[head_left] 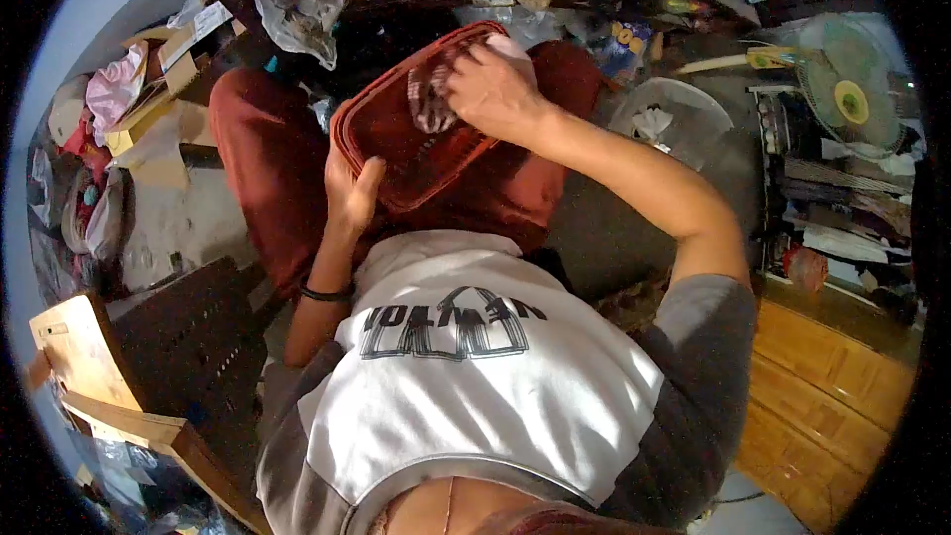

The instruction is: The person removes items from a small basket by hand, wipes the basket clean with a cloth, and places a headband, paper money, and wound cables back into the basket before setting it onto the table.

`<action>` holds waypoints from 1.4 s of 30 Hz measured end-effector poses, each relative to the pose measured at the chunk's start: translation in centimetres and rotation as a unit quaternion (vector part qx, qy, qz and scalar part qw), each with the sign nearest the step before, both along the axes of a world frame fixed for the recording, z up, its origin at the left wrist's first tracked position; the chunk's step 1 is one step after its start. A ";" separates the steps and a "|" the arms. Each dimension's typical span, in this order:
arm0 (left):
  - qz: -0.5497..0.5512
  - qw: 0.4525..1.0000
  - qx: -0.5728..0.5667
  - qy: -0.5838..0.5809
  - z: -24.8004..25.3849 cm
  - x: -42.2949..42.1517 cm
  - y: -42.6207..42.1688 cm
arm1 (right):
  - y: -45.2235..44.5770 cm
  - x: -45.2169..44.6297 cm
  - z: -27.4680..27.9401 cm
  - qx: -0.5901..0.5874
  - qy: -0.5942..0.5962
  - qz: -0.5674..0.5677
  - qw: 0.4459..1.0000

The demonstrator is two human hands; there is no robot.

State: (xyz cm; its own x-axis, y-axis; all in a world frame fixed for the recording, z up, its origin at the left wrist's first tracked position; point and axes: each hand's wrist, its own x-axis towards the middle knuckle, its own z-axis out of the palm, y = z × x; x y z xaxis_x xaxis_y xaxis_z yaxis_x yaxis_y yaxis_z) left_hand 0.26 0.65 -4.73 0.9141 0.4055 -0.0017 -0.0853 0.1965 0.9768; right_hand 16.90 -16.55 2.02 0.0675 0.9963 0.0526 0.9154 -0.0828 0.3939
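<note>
Our left hand (354, 190) clamps a dark-red rectangular plastic basket (381, 144); our right hand (495, 86), fingers curled, grip unclear, meets a pinkish striped cloth (431, 107), seemingly already inside.

1. 2 bare hands, so 1 left hand (352, 196), 1 right hand (495, 84)
2. at least 1 red basket (391, 144), doubled rim, can't tell if stacked
3. 1 fan (849, 101)
4. 1 black wristband (325, 294) lol

Light: bright patches across white shirt (446, 401) | surroundings mostly dim, grainy | fisheye bowing, black corners
</note>
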 end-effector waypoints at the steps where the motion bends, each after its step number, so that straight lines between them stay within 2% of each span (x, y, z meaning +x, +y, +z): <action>1: 0.003 0.999 0.022 -0.032 0.2 0.1 -0.1 | 0.0 -0.8 -0.1 -0.040 -0.010 -0.050 0.998; 3: 0.006 0.993 0.064 -0.095 0.9 0.5 -0.9 | 0.0 -2.4 -0.5 -0.123 -0.030 -0.152 0.980; 4: 0.012 0.991 0.097 -0.089 1.0 0.5 -1.2 | -0.7 -1.8 -3.7 -0.065 -0.053 -0.146 0.986; 5: 0.016 0.988 0.132 -0.084 1.1 0.6 -1.4 | -1.8 -0.5 -9.4 -0.005 -0.076 -0.141 0.987; 7: 0.027 0.983 0.163 -0.077 1.3 0.6 -1.7 | -0.9 -3.6 -4.6 -0.052 0.098 -0.206 0.972; 10: 0.017 0.996 0.052 -0.075 -1.2 0.6 -1.6 | -0.1 -4.5 -2.0 -0.148 0.302 -0.320 0.885; 11: 0.010 0.995 0.009 -0.095 -1.9 0.5 -1.6 | -0.1 -4.9 -1.3 -0.115 0.315 -0.322 0.885; 14: -0.015 0.994 0.084 -0.066 -0.9 0.8 -1.6 | -0.6 -5.8 -3.6 0.058 0.331 -0.214 0.917; 15: -0.015 0.991 0.119 -0.058 -0.8 1.0 -1.6 | -0.6 -5.5 -3.3 0.101 0.184 -0.107 0.972; 18: -0.009 0.975 0.219 -0.044 -0.2 1.2 -1.4 | -2.2 -3.0 -2.9 0.033 0.085 -0.021 0.996; 19: -0.003 0.967 0.250 -0.044 0.2 1.0 -1.4 | -2.8 -2.4 -2.5 -0.033 0.073 -0.047 0.996; 20: 0.004 0.959 0.282 -0.042 0.3 0.7 -1.5 | -3.7 -1.8 -3.7 0.045 0.028 -0.065 0.996; 22: 0.001 0.964 0.260 -0.052 0.0 0.6 -1.9 | -4.1 -1.9 -3.8 -0.026 -0.029 -0.114 0.993; 25: 0.008 0.966 0.246 -0.077 -0.9 0.9 -2.0 | -2.7 -3.7 -2.3 -0.159 0.088 -0.230 0.956; 28: 0.020 0.975 0.218 -0.046 -1.5 0.6 -2.1 | -3.3 -4.7 -5.0 -0.088 0.209 -0.212 0.951; 29: 0.024 0.978 0.205 -0.026 -1.7 0.5 -2.0 | -3.4 -4.9 -6.2 -0.019 0.251 -0.211 0.945; 32: 0.020 0.981 0.191 -0.029 -2.3 0.7 -2.2 | -0.5 -6.7 -4.6 0.099 0.446 -0.225 0.861; 34: 0.016 0.987 0.158 -0.020 -2.2 0.8 -2.2 | 2.0 -7.8 -2.8 -0.011 0.442 -0.265 0.857; 35: 0.013 0.990 0.141 -0.017 -2.0 0.9 -2.0 | 2.8 -8.1 -2.8 -0.040 0.468 -0.322 0.822; 36: 0.004 0.990 0.139 0.027 -1.0 0.7 -1.5 | 2.3 -8.4 -4.0 0.037 0.458 -0.286 0.841; 38: 0.005 0.967 0.255 -0.023 -2.9 0.2 -0.8 | 0.6 -9.4 -8.2 0.185 0.429 -0.204 0.860; 39: 0.002 0.970 0.241 -0.039 -3.2 0.2 -0.9 | -1.0 -8.6 -8.3 0.099 0.362 -0.120 0.919; 40: -0.003 0.972 0.228 -0.053 -3.4 0.1 -1.0 | -1.2 -8.3 -4.1 -0.103 0.324 -0.224 0.913; 42: -0.009 0.974 0.218 -0.063 -2.8 0.0 -1.1 | -1.8 -6.2 -3.3 -0.142 0.203 -0.170 0.954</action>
